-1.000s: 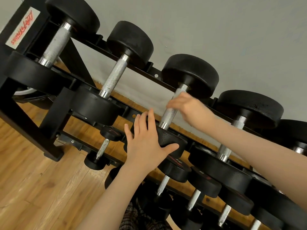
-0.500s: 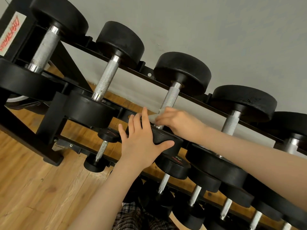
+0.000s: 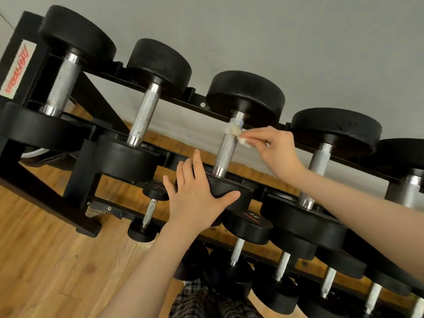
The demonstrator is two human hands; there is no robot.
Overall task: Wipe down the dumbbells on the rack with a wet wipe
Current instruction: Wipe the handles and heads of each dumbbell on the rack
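Observation:
Several black dumbbells with knurled steel handles lie across the top tier of a black rack (image 3: 183,102). The third dumbbell (image 3: 227,148) from the left is between my hands. My left hand (image 3: 197,196) rests flat with straight fingers on its near head, thumb along the front edge. My right hand (image 3: 273,150) pinches a small white wet wipe (image 3: 238,135) and holds it against the upper part of that handle, just below the far head.
Smaller dumbbells (image 3: 247,228) fill the lower tiers beneath my arms. A grey wall rises behind the rack. Wooden floor (image 3: 46,260) spreads at the lower left, where the rack's foot (image 3: 85,228) stands. Plaid fabric (image 3: 202,301) shows at the bottom.
My right hand has slid the wipe from the lower end of the handle up toward the far head. My left hand has stayed on the near head.

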